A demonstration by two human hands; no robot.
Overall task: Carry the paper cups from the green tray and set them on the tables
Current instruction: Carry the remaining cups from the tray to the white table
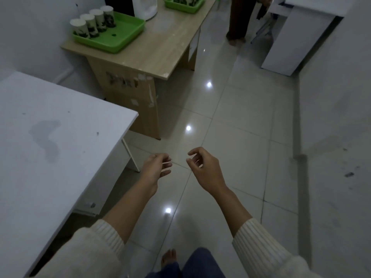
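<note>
Four paper cups [93, 24] crowd the green tray [122, 37] at upper left; the empty, slack left hand [156, 167] and right hand [203, 167] could topple neighbours grabbing one.

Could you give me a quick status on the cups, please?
Left hand and right hand empty, loosely curled. Four cups in the near tray on the wooden table. A person stands in the aisle beyond.
</note>
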